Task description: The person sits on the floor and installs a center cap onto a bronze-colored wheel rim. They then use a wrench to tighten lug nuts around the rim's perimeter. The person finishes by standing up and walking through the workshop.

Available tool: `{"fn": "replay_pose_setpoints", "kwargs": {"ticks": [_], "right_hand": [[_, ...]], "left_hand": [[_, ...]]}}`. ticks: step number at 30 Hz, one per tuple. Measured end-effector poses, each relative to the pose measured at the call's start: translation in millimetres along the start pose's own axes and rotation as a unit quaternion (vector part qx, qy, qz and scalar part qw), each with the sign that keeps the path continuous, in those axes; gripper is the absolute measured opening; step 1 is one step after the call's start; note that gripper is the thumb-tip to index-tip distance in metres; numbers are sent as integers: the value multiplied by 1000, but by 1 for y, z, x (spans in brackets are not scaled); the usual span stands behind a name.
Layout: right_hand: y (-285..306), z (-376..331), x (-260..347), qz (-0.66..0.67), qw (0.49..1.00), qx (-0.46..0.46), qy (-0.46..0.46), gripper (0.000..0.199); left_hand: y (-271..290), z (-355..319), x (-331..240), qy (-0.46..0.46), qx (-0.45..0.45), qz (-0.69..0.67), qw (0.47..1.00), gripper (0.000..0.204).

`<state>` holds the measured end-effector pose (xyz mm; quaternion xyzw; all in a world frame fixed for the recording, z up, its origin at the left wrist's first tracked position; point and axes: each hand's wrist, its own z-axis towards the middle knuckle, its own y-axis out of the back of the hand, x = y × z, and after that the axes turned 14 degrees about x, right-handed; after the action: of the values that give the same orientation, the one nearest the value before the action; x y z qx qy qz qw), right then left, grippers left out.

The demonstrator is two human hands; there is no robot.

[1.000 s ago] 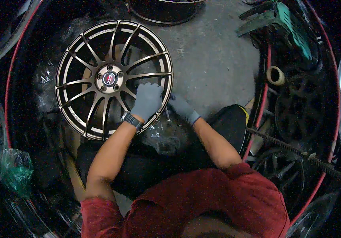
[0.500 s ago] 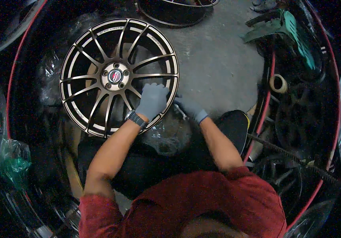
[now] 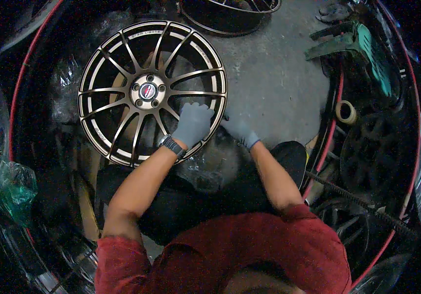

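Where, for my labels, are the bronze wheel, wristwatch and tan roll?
Bronze wheel point(image 3: 148, 91): head view, on its centre cap.
Wristwatch point(image 3: 173, 146): head view, on its strap.
Tan roll point(image 3: 352, 114): head view, on its ring.

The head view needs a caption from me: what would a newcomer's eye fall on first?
Most likely the bronze wheel, left of centre in the upper half, with the gloved left hand on its lower-right edge. Next come the red shirt along the bottom and what looks like a green stool at upper right.

The gloved left hand point(image 3: 194, 123) grips the bronze wheel point(image 3: 148, 91).
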<state>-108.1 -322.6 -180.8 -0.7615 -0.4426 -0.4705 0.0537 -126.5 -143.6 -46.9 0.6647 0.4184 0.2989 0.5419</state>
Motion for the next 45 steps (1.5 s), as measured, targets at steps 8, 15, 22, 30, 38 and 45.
{"fn": "replay_pose_setpoints", "kwargs": {"ticks": [8, 15, 22, 30, 38, 45], "right_hand": [[-27, -24, 9, 242, 964, 31, 106, 37], [-36, -28, 18, 376, 914, 49, 142, 40], [-35, -39, 27, 458, 872, 71, 159, 41], [-3, -32, 13, 214, 972, 95, 36, 45], [72, -15, 47, -88, 971, 162, 152, 45], [14, -32, 30, 61, 994, 13, 85, 42]], "left_hand": [[5, 1, -2, 9, 38, 4, 999, 10], [5, 0, -1, 5, 22, -1, 1000, 10], [5, 1, -1, 5, 18, 0, 1000, 8], [8, 0, 0, 4, 53, 5, 999, 23], [6, -1, 0, -3, 35, 10, 999, 20], [5, -2, 0, -4, 34, 9, 999, 21]]}}
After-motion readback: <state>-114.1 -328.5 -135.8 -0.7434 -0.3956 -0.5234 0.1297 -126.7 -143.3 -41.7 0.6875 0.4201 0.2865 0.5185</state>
